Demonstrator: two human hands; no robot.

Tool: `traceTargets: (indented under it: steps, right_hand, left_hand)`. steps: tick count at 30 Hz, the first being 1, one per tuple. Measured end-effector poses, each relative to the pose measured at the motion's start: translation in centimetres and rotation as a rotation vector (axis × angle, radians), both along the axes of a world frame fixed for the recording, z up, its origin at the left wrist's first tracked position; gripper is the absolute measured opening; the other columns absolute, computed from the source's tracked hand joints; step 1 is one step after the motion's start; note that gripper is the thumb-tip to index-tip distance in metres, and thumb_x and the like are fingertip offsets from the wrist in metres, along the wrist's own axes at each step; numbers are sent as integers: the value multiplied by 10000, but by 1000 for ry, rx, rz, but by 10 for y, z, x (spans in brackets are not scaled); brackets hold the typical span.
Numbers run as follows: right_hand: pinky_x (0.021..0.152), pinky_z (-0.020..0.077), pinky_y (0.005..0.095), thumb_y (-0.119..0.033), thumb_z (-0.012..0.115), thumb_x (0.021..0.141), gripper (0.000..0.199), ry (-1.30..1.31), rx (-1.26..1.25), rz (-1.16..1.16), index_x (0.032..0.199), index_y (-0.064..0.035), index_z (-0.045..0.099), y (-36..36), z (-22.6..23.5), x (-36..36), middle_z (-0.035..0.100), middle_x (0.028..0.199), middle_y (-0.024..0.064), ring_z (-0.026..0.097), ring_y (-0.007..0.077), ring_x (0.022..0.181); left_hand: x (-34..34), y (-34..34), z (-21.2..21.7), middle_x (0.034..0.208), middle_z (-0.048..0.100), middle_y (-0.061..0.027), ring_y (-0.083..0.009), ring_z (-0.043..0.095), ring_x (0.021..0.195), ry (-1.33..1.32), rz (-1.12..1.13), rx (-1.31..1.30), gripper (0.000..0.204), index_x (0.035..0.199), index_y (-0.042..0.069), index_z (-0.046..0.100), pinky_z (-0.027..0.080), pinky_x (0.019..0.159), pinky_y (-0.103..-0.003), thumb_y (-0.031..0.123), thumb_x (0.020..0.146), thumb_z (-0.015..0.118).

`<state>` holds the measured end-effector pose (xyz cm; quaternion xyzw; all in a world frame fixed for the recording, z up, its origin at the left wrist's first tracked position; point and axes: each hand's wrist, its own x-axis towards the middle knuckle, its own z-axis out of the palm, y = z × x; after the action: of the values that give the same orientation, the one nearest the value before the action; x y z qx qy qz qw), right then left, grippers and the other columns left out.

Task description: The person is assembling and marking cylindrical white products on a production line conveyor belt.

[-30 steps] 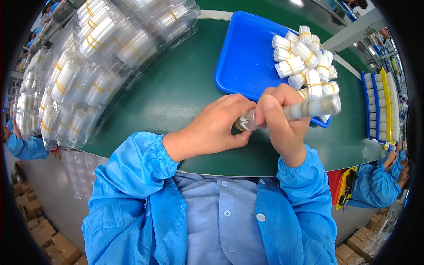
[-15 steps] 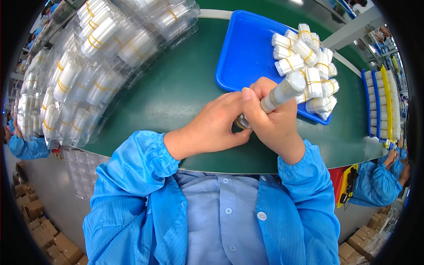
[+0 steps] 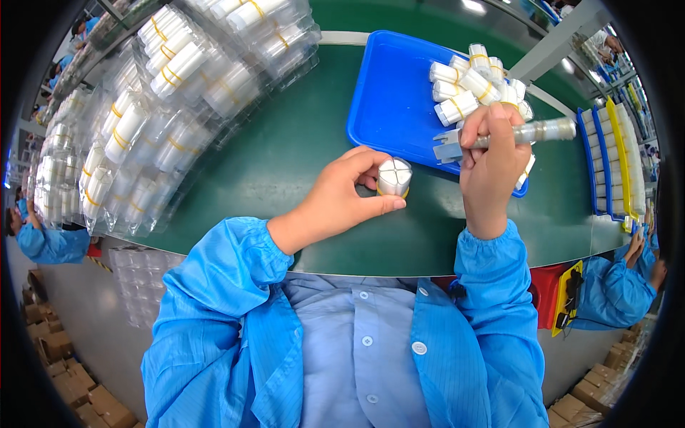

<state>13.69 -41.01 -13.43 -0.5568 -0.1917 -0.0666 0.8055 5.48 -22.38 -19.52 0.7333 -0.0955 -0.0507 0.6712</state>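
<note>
My left hand point(image 3: 335, 191) grips a short bundle point(image 3: 394, 175) of white cylinders just above the green table point(image 3: 285, 128), fingers and thumb around its sides. The bundle's end faces up, showing several wedge-like sections, with a yellow rubber band low around it. In my right hand point(image 3: 492, 167) is a silvery hand tool point(image 3: 546, 131), held level, its pronged end pointing left and its ribbed shaft sticking out to the right. The tool is apart from the bundle, over the near right part of a blue tray point(image 3: 359, 100). Banded white bundles point(image 3: 479, 85) are heaped in that tray, partly hidden by my right hand.
Stacked clear plastic trays point(image 3: 171, 135) with banded white bundles fill the left side. To the right stands a blue and yellow rack point(image 3: 614, 160) of white rolls. A grey post point(image 3: 564, 53) rises behind the tray. Co-workers in blue sleeves point(image 3: 614, 292) are at both sides.
My hands have moved apart. The tool, upright against the bundle before, has swung level and gone right with my right hand, leaving the bundle's end showing in my left.
</note>
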Motion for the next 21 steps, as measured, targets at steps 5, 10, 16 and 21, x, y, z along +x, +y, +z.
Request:
traceTargets:
  steps: [5, 10, 16, 21]
  right_hand:
    - [474, 356, 232, -196, 541, 979, 265, 33, -71, -2, 758, -66, 471, 3, -3, -2, 559, 633, 52, 467, 87, 537]
    - [458, 353, 235, -179, 534, 978, 255, 35, -50, 42, 758, -67, 472, 4, -3, -5, 564, 620, 63, 469, 87, 517]
    - [448, 343, 231, -153, 522, 974, 235, 45, -31, 54, 761, -67, 470, 3, -1, -7, 565, 615, 68, 463, 86, 505]
    - [398, 283, 205, -157, 485, 971, 237, 26, -70, 12, 754, -79, 430, 6, -1, -10, 518, 608, 83, 389, 79, 466]
  left_hand:
    - [2, 3, 18, 1143, 626, -95, -166, 622, 1025, 259, -45, -431, 484, 1268, -27, 527, 510, 904, -309, 65, 839, 732]
    - [6, 15, 23, 1194, 614, -138, -214, 630, 1056, 401, -85, -649, 471, 1318, -23, 484, 525, 919, -370, 140, 904, 641]
    - [12, 25, 21, 1237, 578, -206, -290, 618, 1091, 480, -149, -745, 445, 1311, -18, 478, 562, 848, -445, 170, 920, 578]
    - [11, 23, 21, 1266, 552, -236, -323, 595, 1117, 474, -155, -884, 443, 1290, 3, 488, 571, 772, -419, 231, 916, 549]
